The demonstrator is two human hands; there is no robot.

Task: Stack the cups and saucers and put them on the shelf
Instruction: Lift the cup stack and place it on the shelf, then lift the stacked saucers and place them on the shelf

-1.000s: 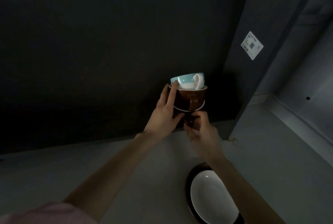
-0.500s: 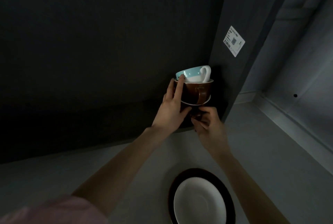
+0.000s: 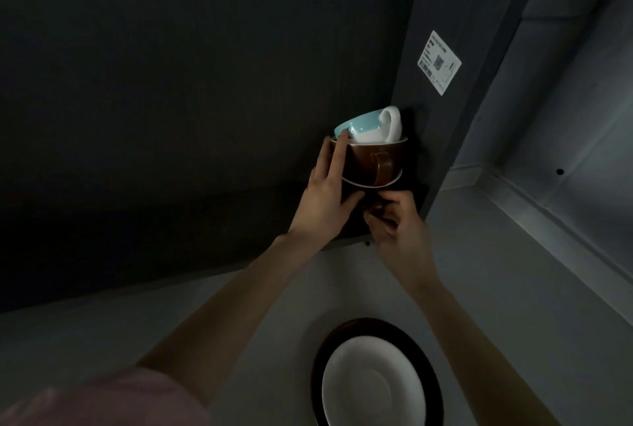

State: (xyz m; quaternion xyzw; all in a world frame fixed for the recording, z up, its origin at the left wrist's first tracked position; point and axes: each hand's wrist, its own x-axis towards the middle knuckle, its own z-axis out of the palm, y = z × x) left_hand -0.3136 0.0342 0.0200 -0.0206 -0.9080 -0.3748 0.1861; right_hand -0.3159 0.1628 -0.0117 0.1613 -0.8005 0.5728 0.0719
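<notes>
Left hand (image 3: pixel 325 199) lies flat against the left side of a stack of cups near the middle of the frame, its fingers (image 3: pixel 339 155) stretched upward along the brown cup (image 3: pixel 368 161), the index fingertip reaching the rim of the blue cup (image 3: pixel 363 124), and the thumb tucked under toward the bottom cup. Right hand (image 3: pixel 397 230) sits just below and to the right, curled in, with fingers pinched around the handle of the bottom cup (image 3: pixel 375 201), which is dark and mostly hidden behind both hands.

Stacked from the top: the blue cup with a white lower half and a white handle turned to the right, nested in the brown cup, whose handle also faces right, nested in turn in the bottom cup with a pale rim. Whether the stack rests on the dark shelf (image 3: pixel 171 227) or is held just above it cannot be told; it stands in the shelf's right corner, close to the dark side panel (image 3: pixel 442 14), which carries a white label (image 3: pixel 439 62) in the upper right.

At the bottom of the frame, right of centre, a white saucer (image 3: pixel 373 388) lies on a dark saucer (image 3: pixel 356 326) on the grey counter (image 3: pixel 513 288), well apart from the cups. A pink sleeve (image 3: pixel 113 401) shows in the lower left corner.
</notes>
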